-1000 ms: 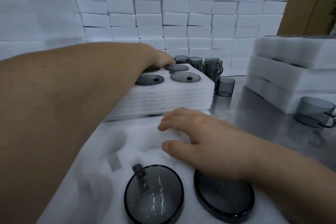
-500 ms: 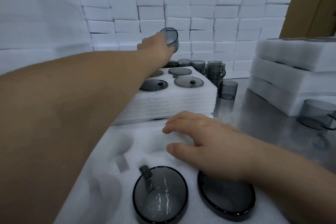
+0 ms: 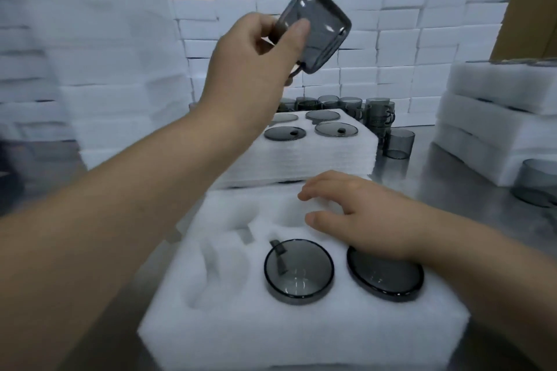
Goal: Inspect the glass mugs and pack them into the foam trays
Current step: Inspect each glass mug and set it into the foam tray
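Note:
My left hand (image 3: pixel 256 54) holds a smoky grey glass mug (image 3: pixel 316 30) up in the air, tilted, thumb on its wall and fingers at the handle. In front of me lies a white foam tray (image 3: pixel 301 334) with round pockets. Two grey mugs sit in its near pockets, one in the middle (image 3: pixel 298 271) and one on the right (image 3: pixel 385 277). My right hand (image 3: pixel 361 214) rests flat on the tray, partly over the right mug. The pockets on the tray's left and far side (image 3: pixel 217 268) hold nothing.
A stack of foam trays (image 3: pixel 316 159) behind carries grey mugs in its top tray. Loose mugs (image 3: pixel 370 111) cluster beyond it, one more at the right edge (image 3: pixel 536 187). Foam stacks stand left (image 3: pixel 75 54) and right (image 3: pixel 497 129), foam blocks (image 3: pixel 407 39) and cartons at the back.
My left hand took a mug from the far cluster and has lifted it up toward me, tilting it. My right hand has stayed on the tray.

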The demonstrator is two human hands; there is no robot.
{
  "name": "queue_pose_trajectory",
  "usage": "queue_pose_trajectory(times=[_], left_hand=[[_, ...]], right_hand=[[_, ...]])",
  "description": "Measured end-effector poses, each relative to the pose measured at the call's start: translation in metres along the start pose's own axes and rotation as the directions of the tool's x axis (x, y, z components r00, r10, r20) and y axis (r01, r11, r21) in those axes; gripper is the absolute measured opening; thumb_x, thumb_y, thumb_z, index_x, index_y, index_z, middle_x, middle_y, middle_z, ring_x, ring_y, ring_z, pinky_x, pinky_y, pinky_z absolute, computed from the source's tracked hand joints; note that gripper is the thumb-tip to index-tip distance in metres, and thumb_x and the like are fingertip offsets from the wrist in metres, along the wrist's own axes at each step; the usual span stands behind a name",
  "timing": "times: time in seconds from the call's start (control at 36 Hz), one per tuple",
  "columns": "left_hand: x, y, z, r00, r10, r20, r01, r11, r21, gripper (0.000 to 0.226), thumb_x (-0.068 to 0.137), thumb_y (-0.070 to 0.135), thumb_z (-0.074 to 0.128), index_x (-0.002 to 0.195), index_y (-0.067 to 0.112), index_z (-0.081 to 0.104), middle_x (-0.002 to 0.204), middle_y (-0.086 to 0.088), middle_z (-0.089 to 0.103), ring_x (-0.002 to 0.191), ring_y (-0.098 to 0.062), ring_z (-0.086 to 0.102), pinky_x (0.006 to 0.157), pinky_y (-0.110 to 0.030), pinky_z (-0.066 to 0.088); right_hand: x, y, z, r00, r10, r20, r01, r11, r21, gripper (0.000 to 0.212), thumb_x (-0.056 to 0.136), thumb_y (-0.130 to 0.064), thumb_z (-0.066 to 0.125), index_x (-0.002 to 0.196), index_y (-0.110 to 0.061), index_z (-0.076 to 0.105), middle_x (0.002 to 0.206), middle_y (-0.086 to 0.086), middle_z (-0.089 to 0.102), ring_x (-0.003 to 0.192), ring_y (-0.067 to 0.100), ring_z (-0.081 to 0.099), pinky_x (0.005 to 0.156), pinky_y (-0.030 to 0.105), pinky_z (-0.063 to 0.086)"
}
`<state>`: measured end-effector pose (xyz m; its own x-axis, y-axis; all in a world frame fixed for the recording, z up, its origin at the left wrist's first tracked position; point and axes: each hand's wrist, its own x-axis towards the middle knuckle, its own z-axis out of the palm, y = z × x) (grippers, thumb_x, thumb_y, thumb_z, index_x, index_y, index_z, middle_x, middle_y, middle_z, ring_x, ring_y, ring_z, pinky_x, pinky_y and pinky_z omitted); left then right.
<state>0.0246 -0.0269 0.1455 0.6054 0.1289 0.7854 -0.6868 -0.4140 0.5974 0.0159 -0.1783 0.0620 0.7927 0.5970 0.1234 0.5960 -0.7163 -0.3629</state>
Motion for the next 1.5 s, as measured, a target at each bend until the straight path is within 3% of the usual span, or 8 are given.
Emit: queue_pose_trajectory(times=[0.17,0.25,0.39,0.58,0.72,0.97,1.28,1.5], left_hand=[[-0.053,0.005,-0.024,0.981,-0.133,0.139,0.160,0.966,-0.203,0.017,0.079,0.034,0.053,0.070,0.020,0.054,0.050,0.017,0.057,0.051,-0.001,0.055,0.060,-0.023,0.053],[-0.071,-0.006,-0.021,0.950,-0.223,0.218,0.270,0.938,-0.217,0.019,0.076,0.033,0.052,0.076,0.015,0.058,0.057,0.012,0.058,0.056,-0.005,0.052,0.061,-0.024,0.050],[-0.087,-0.020,-0.020,0.890,-0.304,0.341,0.408,0.865,-0.292,0.037,0.076,0.032,0.047,0.087,-0.002,0.057,0.073,-0.013,0.052,0.064,-0.015,0.050,0.060,-0.025,0.049],[-0.090,-0.028,-0.025,0.909,-0.282,0.307,0.378,0.868,-0.322,0.034,0.062,0.045,0.058,0.078,0.014,0.058,0.065,0.002,0.057,0.062,-0.011,0.052,0.055,-0.021,0.047],[-0.091,-0.029,-0.025,0.909,-0.255,0.329,0.351,0.895,-0.275,0.054,0.060,0.053,0.055,0.089,0.007,0.056,0.078,-0.005,0.055,0.070,-0.014,0.051,0.061,-0.023,0.046],[-0.093,-0.028,-0.025,0.919,-0.264,0.293,0.341,0.905,-0.254,0.019,0.074,0.035,0.050,0.069,0.016,0.048,0.055,0.012,0.047,0.058,-0.008,0.045,0.061,-0.023,0.041],[-0.094,-0.028,-0.025,0.916,-0.238,0.322,0.325,0.912,-0.249,0.014,0.074,0.030,0.050,0.072,0.016,0.050,0.053,0.015,0.050,0.053,-0.001,0.046,0.057,-0.016,0.042],[-0.094,-0.030,-0.023,0.916,-0.238,0.322,0.322,0.915,-0.242,0.013,0.073,0.030,0.050,0.081,0.021,0.056,0.054,0.018,0.055,0.054,0.004,0.051,0.056,-0.013,0.044]], right_hand=[[-0.002,-0.001,-0.002,1.000,0.003,-0.008,-0.003,1.000,-0.019,0.048,0.081,-0.053,0.042,0.126,-0.038,0.047,0.134,-0.024,0.039,0.079,-0.012,0.038,0.090,0.025,0.036],[-0.003,-0.001,-0.002,1.000,0.016,-0.022,-0.016,1.000,0.005,0.049,0.080,-0.053,0.046,0.127,-0.038,0.047,0.132,-0.022,0.043,0.083,-0.008,0.043,0.086,0.024,0.037],[-0.004,0.000,-0.002,0.997,0.052,-0.049,-0.048,0.996,0.077,0.039,0.072,-0.055,0.048,0.109,-0.041,0.044,0.092,-0.026,0.049,0.074,-0.005,0.048,0.071,0.024,0.040],[-0.005,0.002,0.000,0.994,-0.016,-0.109,0.036,0.981,0.190,0.066,0.065,-0.059,0.046,0.127,-0.044,0.030,0.118,-0.021,0.054,0.111,0.003,0.052,0.094,0.033,0.044],[-0.007,0.001,-0.001,0.977,-0.061,-0.206,0.098,0.980,0.174,0.085,0.065,-0.066,0.045,0.141,-0.045,0.012,0.117,-0.018,0.055,0.107,-0.001,0.053,0.092,0.033,0.046],[-0.016,-0.005,-0.004,0.937,-0.156,-0.312,0.217,0.961,0.170,0.075,0.061,-0.069,0.044,0.125,-0.065,0.004,0.117,-0.012,0.054,0.105,-0.003,0.052,0.091,0.028,0.046],[-0.017,-0.002,-0.003,0.927,-0.161,-0.339,0.226,0.961,0.161,0.089,0.063,-0.067,0.042,0.143,-0.041,0.013,0.105,-0.026,0.052,0.099,-0.012,0.050,0.082,0.011,0.042],[-0.016,-0.002,-0.003,0.923,-0.167,-0.346,0.236,0.957,0.169,0.091,0.064,-0.065,0.044,0.144,-0.037,0.012,0.098,-0.021,0.058,0.095,-0.002,0.056,0.083,0.024,0.047]])
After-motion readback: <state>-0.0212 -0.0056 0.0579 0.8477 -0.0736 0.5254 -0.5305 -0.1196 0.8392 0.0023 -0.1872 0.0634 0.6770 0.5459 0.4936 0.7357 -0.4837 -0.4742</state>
